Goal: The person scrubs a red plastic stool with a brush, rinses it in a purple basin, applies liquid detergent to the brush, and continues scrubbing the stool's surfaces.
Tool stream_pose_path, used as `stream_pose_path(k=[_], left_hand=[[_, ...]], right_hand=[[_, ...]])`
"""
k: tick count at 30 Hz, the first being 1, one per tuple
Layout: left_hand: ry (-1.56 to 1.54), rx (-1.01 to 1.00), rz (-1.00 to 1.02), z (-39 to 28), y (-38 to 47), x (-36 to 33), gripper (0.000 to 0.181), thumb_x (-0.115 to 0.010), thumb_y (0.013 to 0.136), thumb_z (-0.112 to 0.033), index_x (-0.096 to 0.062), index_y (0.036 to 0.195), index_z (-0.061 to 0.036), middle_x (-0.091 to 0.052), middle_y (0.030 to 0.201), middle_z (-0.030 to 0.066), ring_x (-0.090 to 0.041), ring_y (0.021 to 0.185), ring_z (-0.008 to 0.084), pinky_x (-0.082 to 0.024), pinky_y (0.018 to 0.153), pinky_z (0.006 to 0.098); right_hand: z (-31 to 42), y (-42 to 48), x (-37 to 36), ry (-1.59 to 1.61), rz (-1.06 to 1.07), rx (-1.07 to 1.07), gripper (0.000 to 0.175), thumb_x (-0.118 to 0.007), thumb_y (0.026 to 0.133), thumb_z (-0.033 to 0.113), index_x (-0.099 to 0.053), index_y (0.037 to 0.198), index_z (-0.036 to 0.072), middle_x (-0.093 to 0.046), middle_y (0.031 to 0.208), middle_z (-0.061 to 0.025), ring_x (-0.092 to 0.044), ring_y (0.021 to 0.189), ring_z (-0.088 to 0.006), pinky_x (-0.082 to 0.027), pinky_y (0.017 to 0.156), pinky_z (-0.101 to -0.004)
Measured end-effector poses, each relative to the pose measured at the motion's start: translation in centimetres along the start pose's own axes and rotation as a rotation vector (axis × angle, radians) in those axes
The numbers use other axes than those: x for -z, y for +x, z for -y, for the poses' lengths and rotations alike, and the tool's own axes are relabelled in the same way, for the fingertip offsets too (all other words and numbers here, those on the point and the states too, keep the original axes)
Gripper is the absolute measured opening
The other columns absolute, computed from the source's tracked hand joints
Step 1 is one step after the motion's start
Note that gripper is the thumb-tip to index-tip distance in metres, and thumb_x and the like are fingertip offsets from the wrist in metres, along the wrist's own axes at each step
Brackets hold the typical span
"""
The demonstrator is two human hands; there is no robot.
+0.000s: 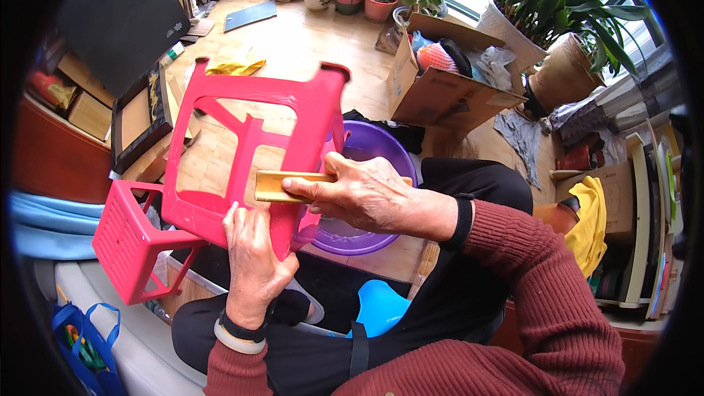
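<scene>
A pink plastic stool [308, 102] is tilted on its side before me, its legs pointing away. My left hand [256, 261] grips the stool's near edge. In my right hand [366, 190] is a wooden-backed brush [269, 186], held flat over the stool's side with the thumb along its back. The brush's underside is hidden from me. Below and behind the stool stands a purple basin [379, 137] holding some liquid, partly covered by the stool and my right hand.
A smaller pink stool [129, 242] lies tipped at the left. A light-blue plastic object [379, 308] sits between my legs. Farther off are an open cardboard box [451, 93], potted plants [379, 3], a yellow cloth [236, 67] and a dark picture frame [140, 121]. A blue bag [88, 349] hangs lower left.
</scene>
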State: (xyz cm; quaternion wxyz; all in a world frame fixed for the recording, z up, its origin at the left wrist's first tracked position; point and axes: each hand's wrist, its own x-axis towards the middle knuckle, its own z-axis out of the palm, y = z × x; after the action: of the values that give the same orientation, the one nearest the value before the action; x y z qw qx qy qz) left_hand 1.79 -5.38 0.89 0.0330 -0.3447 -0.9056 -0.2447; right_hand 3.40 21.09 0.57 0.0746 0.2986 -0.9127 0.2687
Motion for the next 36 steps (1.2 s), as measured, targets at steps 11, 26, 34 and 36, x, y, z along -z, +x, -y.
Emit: stream_pose_path(k=[11,26,34,36], left_hand=[[-0.009,-0.025,-0.028,-0.3,0.5,0.2,0.054,-0.071,0.057,-0.006,-0.063,0.108,0.0057,-0.063,0.095,0.0196,-0.058,0.103,0.0393,-0.037,0.113,0.0499],[-0.006,-0.042,-0.091,-0.5,0.7,-0.4,0.047,-0.074,0.058,-0.009,-0.065,0.102,0.0049,-0.063,0.091,0.0189,-0.059,0.098,0.0385,-0.04,0.108,0.0503],[0.004,-0.013,-0.071,-0.7,1.0,-0.4,0.048,-0.074,0.058,-0.01,-0.065,0.103,0.0045,-0.063,0.091,0.0191,-0.059,0.099,0.0373,-0.039,0.11,0.0499],[-0.002,-0.032,-0.058,-0.7,1.1,-0.3,0.052,-0.074,0.059,-0.01,-0.064,0.107,0.0056,-0.063,0.093,0.0191,-0.059,0.1,0.0373,-0.039,0.111,0.0503]], right_hand=[[-1.1,1.9,3.9,-0.172,0.006,-0.217,0.051,-0.071,0.097,0.032,-0.06,0.147,0.029,-0.061,0.086,-0.0106,-0.063,0.058,-0.0276,-0.053,0.051,-0.0358],[-3.5,2.0,4.6,-0.545,-0.427,-0.488,0.038,-0.066,0.096,0.022,-0.071,0.133,0.028,-0.067,0.085,-0.0108,-0.071,0.069,-0.0304,-0.054,0.056,-0.0429],[-2.7,2.0,4.6,-0.283,-0.263,-0.43,0.044,-0.07,0.091,0.019,-0.07,0.135,0.027,-0.068,0.088,-0.0137,-0.072,0.074,-0.0333,-0.057,0.062,-0.0445],[-3.3,1.9,4.5,-0.499,-0.421,-0.563,0.038,-0.068,0.096,0.025,-0.07,0.134,0.025,-0.068,0.089,-0.0128,-0.072,0.077,-0.0326,-0.057,0.064,-0.0439]])
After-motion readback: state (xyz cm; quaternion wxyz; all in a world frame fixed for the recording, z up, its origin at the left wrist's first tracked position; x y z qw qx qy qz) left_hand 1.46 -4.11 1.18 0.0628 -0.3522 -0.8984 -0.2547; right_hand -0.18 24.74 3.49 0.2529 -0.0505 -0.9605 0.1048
